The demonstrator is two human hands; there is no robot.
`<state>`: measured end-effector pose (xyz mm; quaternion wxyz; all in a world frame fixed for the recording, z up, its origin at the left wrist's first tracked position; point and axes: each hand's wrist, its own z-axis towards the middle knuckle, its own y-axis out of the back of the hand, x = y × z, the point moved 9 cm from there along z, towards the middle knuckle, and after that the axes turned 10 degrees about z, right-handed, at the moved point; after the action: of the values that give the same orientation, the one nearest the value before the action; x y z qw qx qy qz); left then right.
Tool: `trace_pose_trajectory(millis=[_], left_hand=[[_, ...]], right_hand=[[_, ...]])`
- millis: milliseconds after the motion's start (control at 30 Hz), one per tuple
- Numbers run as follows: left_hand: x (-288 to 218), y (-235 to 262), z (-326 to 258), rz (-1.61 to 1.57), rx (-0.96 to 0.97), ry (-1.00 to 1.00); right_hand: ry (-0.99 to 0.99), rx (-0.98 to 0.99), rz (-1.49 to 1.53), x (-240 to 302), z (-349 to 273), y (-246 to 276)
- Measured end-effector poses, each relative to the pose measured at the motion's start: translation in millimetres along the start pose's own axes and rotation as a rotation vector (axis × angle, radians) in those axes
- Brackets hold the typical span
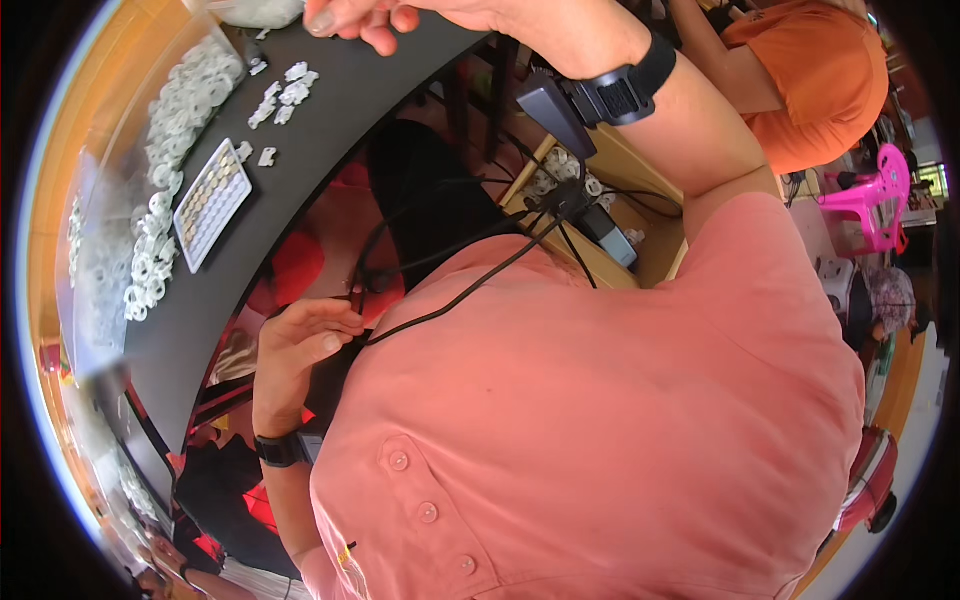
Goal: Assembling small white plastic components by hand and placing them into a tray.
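My right hand (365, 20) is at the top edge, over the dark table (330, 110), partly cut off by the frame. Its fingers are loosely bent and apart, with nothing visible in them. Beside it lies a clear plastic bag (262, 12). Several small white plastic parts (285, 95) are scattered below that hand. My left hand (300, 335) hangs off the table edge before my pink shirt, fingers stretched and thumb apart. A black cable (455, 300) runs close to its fingertips; whether they touch is unclear. A white tray (213, 205) of small round pieces lies on the table.
White ring-shaped parts (155, 245) are heaped along the table's far side. An open cardboard box (640, 225) with white parts and a dark device stands beside me, under cables. A person in an orange shirt (820, 85) and a pink plastic chair (880, 200) are to the right.
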<state>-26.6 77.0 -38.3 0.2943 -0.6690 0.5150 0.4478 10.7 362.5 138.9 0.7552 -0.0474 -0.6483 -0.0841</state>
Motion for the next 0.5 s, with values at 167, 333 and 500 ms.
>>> trace_pose_trajectory(millis=[167,333,500], left_hand=[[-40,8,19,0.031,0.028,-0.204],[-77,53,-14,-0.090,-0.176,-0.420],[-80,128,-51,-0.183,-0.623,-0.493]], right_hand=[[-0.083,-0.155,-0.012,-40,-1,42],[-0.075,-0.118,0.102,-65,19,20],[0.025,-0.016,-0.072,-70,29,-26]])
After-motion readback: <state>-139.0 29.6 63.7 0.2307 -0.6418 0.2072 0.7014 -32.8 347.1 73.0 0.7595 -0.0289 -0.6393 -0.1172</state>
